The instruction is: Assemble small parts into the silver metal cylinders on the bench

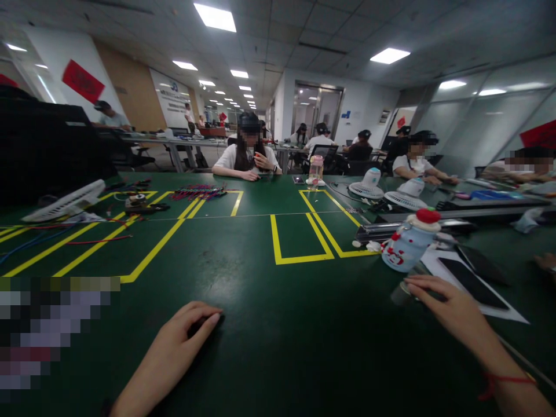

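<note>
My left hand point(180, 341) rests on the green tabletop point(260, 324). Its fingers are curled, with the thumb tip close to the fingertips, and nothing shows between them. On the right, my right hand point(447, 301) pinches a small clear round object point(400, 293) at the table surface; its exact kind is hard to make out. Just beyond that hand stands a light blue water bottle point(406, 246) with a red top, upright. A black phone-like slab point(471, 282) lies on white paper point(516, 314) to the right of it.
Yellow tape point(304, 259) marks boxes on the table. Wires point(197, 192) and a white fan point(65, 200) lie at left. Two small fans point(367, 184), a pink bottle point(316, 171) and metal rails point(376, 231) are farther off. A person point(247, 153) sits opposite; others sit at right.
</note>
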Motion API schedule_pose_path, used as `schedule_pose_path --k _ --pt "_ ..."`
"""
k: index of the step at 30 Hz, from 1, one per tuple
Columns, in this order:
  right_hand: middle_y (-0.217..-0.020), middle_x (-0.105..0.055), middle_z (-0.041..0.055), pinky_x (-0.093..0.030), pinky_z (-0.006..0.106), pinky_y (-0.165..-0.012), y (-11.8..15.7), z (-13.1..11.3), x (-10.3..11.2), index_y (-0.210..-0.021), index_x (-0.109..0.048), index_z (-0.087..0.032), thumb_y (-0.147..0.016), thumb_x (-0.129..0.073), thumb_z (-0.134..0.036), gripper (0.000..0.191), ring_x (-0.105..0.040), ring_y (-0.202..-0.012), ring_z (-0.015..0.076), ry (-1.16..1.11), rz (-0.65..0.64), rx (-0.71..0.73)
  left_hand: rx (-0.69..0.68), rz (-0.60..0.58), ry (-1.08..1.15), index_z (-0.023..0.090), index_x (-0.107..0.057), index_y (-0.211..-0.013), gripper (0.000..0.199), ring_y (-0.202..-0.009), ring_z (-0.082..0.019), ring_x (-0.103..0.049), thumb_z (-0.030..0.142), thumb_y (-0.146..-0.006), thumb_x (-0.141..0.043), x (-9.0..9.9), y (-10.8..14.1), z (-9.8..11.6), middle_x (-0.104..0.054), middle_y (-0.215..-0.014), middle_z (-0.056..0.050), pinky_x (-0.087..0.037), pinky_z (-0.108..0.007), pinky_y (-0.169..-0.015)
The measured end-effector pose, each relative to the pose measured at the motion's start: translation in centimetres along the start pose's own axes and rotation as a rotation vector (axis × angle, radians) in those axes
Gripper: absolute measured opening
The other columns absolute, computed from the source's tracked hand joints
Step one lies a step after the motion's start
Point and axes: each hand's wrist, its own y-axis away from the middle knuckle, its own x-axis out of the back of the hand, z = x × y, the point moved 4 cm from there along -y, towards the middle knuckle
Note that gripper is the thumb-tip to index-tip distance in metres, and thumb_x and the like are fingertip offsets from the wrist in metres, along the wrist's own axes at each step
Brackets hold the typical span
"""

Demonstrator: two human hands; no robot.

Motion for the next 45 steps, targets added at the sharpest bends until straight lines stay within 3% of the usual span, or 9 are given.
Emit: schedule_pose_path --k 5,10,13,19,23,29,33,39,45 --pt "-0.132 -0.048 0.0055 -0.051 0.035 -0.075 0.5 0.3 -0.1 -0.124 -0.053 -0.028 -0.074 -0.054 -0.052 0.055 -0.05 -0.115 0.0274 -0.028 -0.014 0.05 -0.012 0.012 0.0 0.029 -0.063 -0.107 0.029 -0.101 -0.021 -0.058 0.043 -0.087 -0.047 -0.1 0.1 0.0 -0.061 -0.108 -0.001 -0.045 -0.033 -0.09" --pt "-0.115 -0.059 0.0093 -0.051 0.041 -0.074 1.5 -1.2 -1.2 -0.125 -0.051 -0.025 -0.073 -0.057 -0.054 0.06 -0.06 -0.094 0.0262 0.015 -0.082 -0.049 -0.012 -0.004 0.01 0.028 -0.063 -0.106 0.03 -0.1 -0.022 -0.058 0.044 -0.087 -0.047 -0.2 0.0 -0.1 -0.06 -0.107 -0.002 -0.046 -0.036 -0.09" --pt "-0.116 -0.058 0.0076 -0.049 0.041 -0.084 2.1 -5.7 -2.5 -0.119 -0.055 -0.025 -0.076 -0.055 -0.05 0.05 -0.058 -0.099 0.0237 -0.083 -0.097 0.042 -0.01 -0.009 0.022 0.027 -0.063 -0.106 0.03 -0.1 -0.023 -0.058 0.044 -0.087 -0.046 -0.2 0.0 -0.1 -0.06 -0.107 -0.002 -0.045 -0.038 -0.091" --pt "-0.113 -0.059 0.0047 -0.045 0.037 -0.092 4.6 -20.1 -7.2 -0.118 -0.054 -0.027 -0.077 -0.06 -0.033 0.043 -0.055 -0.103 0.018 -0.456 -0.341 0.449 -0.019 0.017 0.044 0.027 -0.064 -0.103 0.031 -0.099 -0.024 -0.058 0.045 -0.087 -0.046 0.1 0.0 0.5 -0.062 -0.104 -0.003 -0.045 -0.041 -0.091" --pt "-0.111 -0.058 0.0043 -0.042 0.037 -0.094 5.5 -25.1 -10.0 -0.119 -0.054 -0.026 -0.076 -0.061 -0.025 0.043 -0.053 -0.104 0.0169 -0.559 -0.405 0.574 -0.021 0.033 0.039 0.026 -0.066 -0.101 0.03 -0.097 -0.024 -0.059 0.043 -0.086 -0.046 0.1 0.1 1.9 -0.063 -0.102 -0.004 -0.047 -0.039 -0.088" --pt "-0.113 -0.057 0.0057 -0.042 0.038 -0.093 5.8 -24.7 -13.1 -0.13 -0.036 -0.023 -0.067 -0.07 -0.028 0.072 -0.054 -0.103 0.0182 -0.62 -0.448 0.436 -0.159 0.094 0.069 0.028 -0.064 -0.105 0.025 -0.103 -0.022 -0.055 0.036 -0.087 -0.049 -1.1 -0.4 8.0 -0.06 -0.109 -0.003 -0.045 -0.037 -0.091" --pt "-0.105 -0.06 0.0045 -0.043 0.037 -0.089 5.9 -24.3 -13.6 -0.121 -0.04 -0.022 -0.07 -0.067 -0.027 0.058 -0.057 -0.096 0.0171 -0.68 -0.471 0.378 -0.267 0.117 0.039 0.028 -0.067 -0.1 0.021 -0.102 -0.023 -0.053 0.032 -0.085 -0.053 -2.5 -1.5 11.5 -0.059 -0.108 -0.005 -0.044 -0.04 -0.09" --pt "-0.106 -0.058 0.0033 -0.041 0.035 -0.088 5.9 -24.2 -12.7 -0.11 -0.047 -0.022 -0.07 -0.064 -0.021 0.044 -0.054 -0.098 0.0174 -0.583 -0.42 0.43 -0.201 0.203 0.033 0.031 -0.07 -0.093 0.018 -0.103 -0.023 -0.053 0.035 -0.084 -0.056 -2.1 -2.0 9.6 -0.06 -0.106 -0.003 -0.042 -0.041 -0.09" --pt "-0.099 -0.058 0.0028 -0.041 0.033 -0.083 6.0 -24.2 -12.4 -0.102 -0.051 -0.021 -0.069 -0.06 -0.019 0.034 -0.053 -0.091 0.0162 -0.521 -0.371 0.457 -0.128 0.024 -0.181 0.041 -0.07 -0.094 0.018 -0.106 -0.028 -0.051 0.037 -0.08 -0.06 -4.3 -1.5 7.3 -0.061 -0.114 0.001 -0.041 -0.047 -0.086"
